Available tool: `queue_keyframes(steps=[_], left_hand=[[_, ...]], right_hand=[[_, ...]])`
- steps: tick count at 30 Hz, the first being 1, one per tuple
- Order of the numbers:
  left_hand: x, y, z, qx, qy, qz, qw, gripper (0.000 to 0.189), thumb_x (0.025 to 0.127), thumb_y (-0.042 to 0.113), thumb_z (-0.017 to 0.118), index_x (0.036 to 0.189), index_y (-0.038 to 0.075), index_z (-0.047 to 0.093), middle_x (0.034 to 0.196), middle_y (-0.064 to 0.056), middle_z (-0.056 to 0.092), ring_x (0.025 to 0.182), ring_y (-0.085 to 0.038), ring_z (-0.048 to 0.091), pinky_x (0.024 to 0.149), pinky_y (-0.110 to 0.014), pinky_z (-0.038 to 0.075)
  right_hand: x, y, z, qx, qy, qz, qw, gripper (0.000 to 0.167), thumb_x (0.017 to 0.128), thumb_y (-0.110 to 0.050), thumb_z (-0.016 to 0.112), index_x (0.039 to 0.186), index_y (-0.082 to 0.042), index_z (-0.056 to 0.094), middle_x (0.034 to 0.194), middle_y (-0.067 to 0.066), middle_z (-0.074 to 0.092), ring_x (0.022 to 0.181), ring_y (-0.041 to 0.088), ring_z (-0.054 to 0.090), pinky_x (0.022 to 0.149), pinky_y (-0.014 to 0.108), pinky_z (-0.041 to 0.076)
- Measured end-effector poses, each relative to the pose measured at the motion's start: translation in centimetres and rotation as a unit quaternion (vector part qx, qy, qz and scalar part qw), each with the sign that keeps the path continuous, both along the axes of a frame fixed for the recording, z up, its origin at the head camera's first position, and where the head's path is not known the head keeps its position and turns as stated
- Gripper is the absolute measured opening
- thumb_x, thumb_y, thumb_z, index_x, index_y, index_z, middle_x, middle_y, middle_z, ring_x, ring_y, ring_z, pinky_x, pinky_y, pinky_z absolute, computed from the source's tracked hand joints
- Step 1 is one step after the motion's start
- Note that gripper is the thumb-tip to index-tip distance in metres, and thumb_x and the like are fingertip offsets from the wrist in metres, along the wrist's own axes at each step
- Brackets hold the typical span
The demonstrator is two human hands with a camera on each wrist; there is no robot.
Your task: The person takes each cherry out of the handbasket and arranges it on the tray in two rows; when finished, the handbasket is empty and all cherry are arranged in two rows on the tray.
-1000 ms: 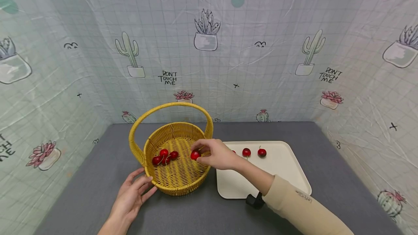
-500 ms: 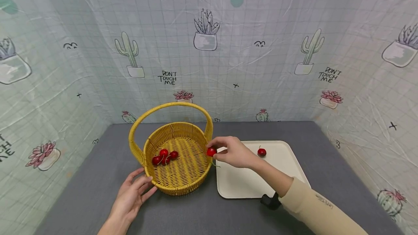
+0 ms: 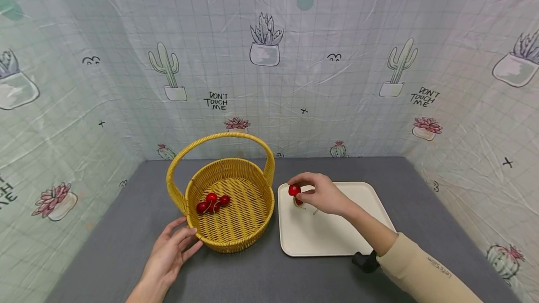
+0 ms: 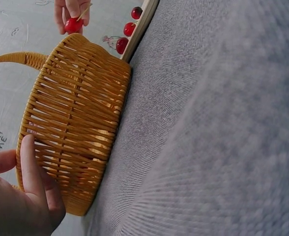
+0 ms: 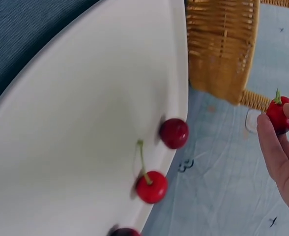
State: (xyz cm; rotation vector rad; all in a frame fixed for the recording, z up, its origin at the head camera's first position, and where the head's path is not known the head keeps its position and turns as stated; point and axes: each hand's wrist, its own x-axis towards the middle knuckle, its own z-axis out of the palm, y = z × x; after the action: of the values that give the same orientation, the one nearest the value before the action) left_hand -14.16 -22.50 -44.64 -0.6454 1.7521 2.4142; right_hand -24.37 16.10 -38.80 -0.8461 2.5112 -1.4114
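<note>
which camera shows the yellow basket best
The head view: it shows the basket from above, with its full handle and inside. The left wrist view shows mainly its outer side; the right wrist view, only part of its side and handle.

On the grey counter (image 3: pixel 252 279), a round yellow wicker basket (image 3: pixel 230 247) stands just left of a rectangular cream tray (image 3: pixel 316 240). Round red cherries (image 3: pixel 211 197) cluster in the basket's left half; more cherries (image 5: pixel 154 189) lie along the tray's back edge. Behind both hangs a pale cactus-print sheet (image 3: pixel 223 60).
</note>
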Motion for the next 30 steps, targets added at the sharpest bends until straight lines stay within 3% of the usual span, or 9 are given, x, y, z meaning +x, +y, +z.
queue_keyframes(steps=[5,9,16,24,30], left_hand=[[0.0,0.0,-0.1,0.001,-0.001,-0.002,1.0,0.068,0.1,0.006,0.064,0.153,0.013,0.024,0.131,-0.008,0.053,0.101,-0.013,0.068,0.093,-0.037,0.059],[0.0,0.0,-0.2,0.003,-0.002,-0.003,1.0,0.067,0.1,0.007,0.064,0.153,0.013,0.024,0.131,-0.007,0.053,0.102,-0.013,0.068,0.094,-0.037,0.059],[-0.1,-0.1,-0.3,0.004,-0.001,-0.003,1.0,0.067,0.1,0.007,0.066,0.153,0.014,0.025,0.132,-0.007,0.052,0.102,-0.013,0.068,0.094,-0.037,0.059],[-0.1,-0.1,-0.1,0.004,-0.001,-0.003,1.0,0.067,0.099,0.006,0.066,0.153,0.014,0.025,0.133,-0.007,0.053,0.104,-0.014,0.067,0.094,-0.038,0.059],[0.0,-0.1,0.0,0.005,-0.003,-0.003,1.0,0.064,0.1,0.006,0.065,0.151,0.015,0.027,0.129,-0.007,0.056,0.102,-0.014,0.068,0.094,-0.038,0.058]], right_hand=[[-0.3,1.7,-0.3,0.009,-0.007,-0.035,0.9993,0.033,0.095,0.0,0.068,0.126,-0.011,0.068,0.115,0.004,0.07,0.112,0.024,0.065,0.085,0.032,0.06],[-0.7,3.1,-0.9,0.002,-0.019,-0.056,0.9983,0.031,0.095,-0.002,0.069,0.125,-0.005,0.067,0.115,0.008,0.07,0.113,0.029,0.064,0.082,0.033,0.059],[-1.0,4.9,-2.0,0.021,-0.025,-0.105,0.9939,0.03,0.095,-0.003,0.069,0.124,-0.008,0.068,0.114,0.005,0.071,0.111,0.026,0.064,0.086,0.037,0.055],[-0.9,7.0,-2.1,0.02,-0.018,-0.125,0.9918,0.031,0.095,-0.002,0.069,0.126,-0.002,0.067,0.118,0.014,0.069,0.114,0.034,0.063,0.08,0.039,0.058],[-1.1,8.9,-2.5,0.033,-0.017,-0.151,0.9879,0.032,0.095,0.0,0.069,0.127,0.0,0.066,0.119,0.017,0.069,0.114,0.036,0.063,0.083,0.039,0.056]])
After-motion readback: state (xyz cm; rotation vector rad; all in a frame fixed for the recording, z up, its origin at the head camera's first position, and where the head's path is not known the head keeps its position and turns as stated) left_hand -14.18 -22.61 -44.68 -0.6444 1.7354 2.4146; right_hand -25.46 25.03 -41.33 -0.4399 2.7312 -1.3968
